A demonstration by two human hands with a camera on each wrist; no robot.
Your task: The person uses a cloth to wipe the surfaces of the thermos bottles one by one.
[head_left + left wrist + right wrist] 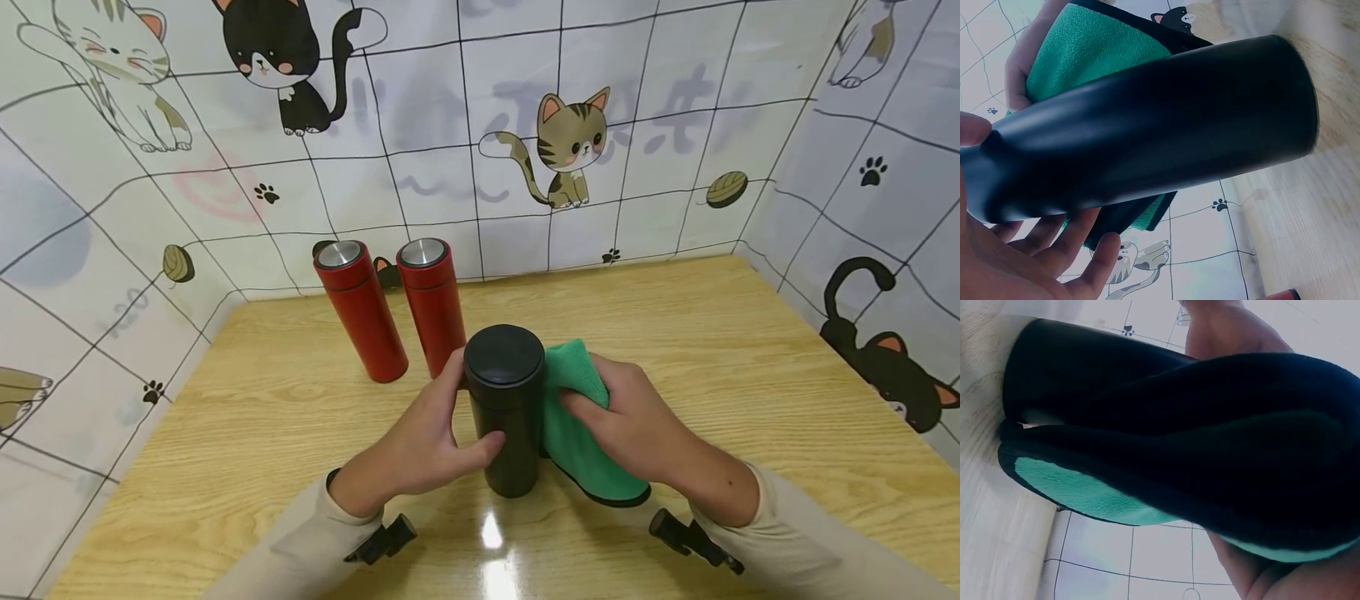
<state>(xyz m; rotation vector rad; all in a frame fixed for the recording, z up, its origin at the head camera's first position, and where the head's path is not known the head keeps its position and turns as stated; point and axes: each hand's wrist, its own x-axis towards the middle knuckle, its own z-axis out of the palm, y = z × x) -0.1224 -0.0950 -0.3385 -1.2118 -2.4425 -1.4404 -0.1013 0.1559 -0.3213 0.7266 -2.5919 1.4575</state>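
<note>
A black thermos flask [513, 433] stands upright on the table, its lid facing up. My left hand [423, 437] holds it from the left, thumb across the front and fingers round the far side, as the left wrist view also shows. In my right hand [637, 417] is a green cloth [581, 454] with a black edge, pinched between thumb and fingers. The cloth lies against the flask's right side and hangs down toward the table. In the right wrist view, the cloth's dark underside [1241, 456] covers much of the flask [1079, 372].
Two red thermos flasks [363, 321] [432, 304] with silver lids stand behind and left of the black one. The wood-grain table [750, 375] meets a wall covering [420, 125] printed with cats and a grid. Wrist cameras [386, 537] are strapped to both sleeves.
</note>
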